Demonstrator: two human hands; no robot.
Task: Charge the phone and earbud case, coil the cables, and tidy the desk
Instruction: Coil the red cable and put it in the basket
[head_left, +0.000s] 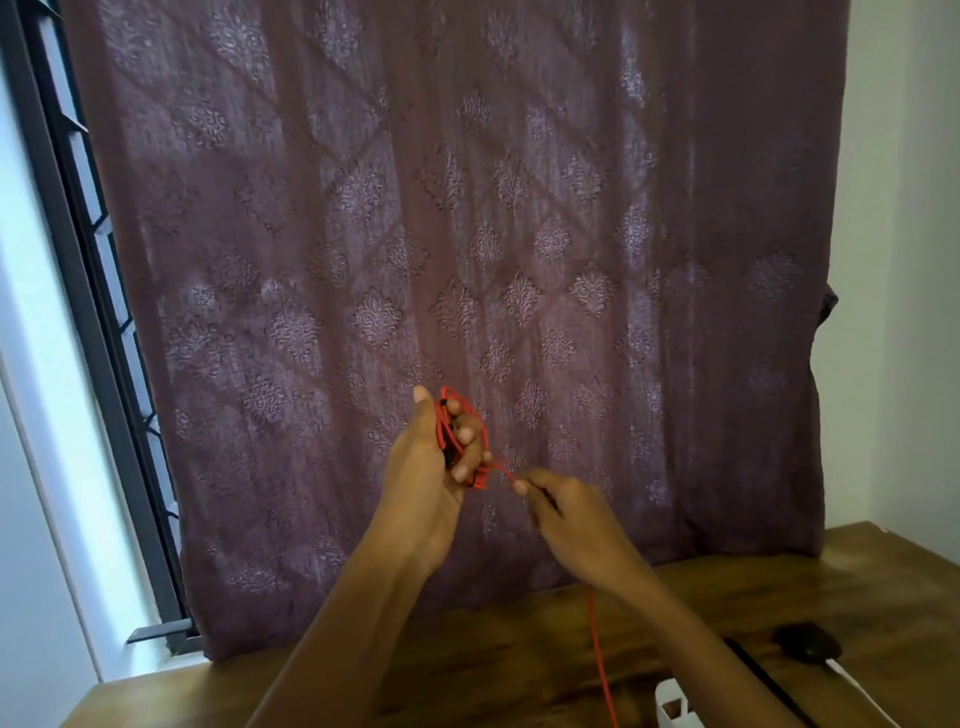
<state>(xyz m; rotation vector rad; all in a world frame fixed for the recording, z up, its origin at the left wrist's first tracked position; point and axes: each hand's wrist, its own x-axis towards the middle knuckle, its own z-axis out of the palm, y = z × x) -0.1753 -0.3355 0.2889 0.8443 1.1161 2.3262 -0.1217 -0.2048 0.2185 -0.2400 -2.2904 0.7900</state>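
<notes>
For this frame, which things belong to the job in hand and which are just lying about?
In the job: red cable, looped in the left hand, its free run pinched by the right hand.
Lying about, untouched: dark object, black cable, white cable and white item on the desk; curtain behind.

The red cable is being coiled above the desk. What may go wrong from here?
1. The loops of the red cable around the left hand look loose; they may slip off.
2. Its tail hangs from the right hand beside the white object; pulling may snag it.
</notes>
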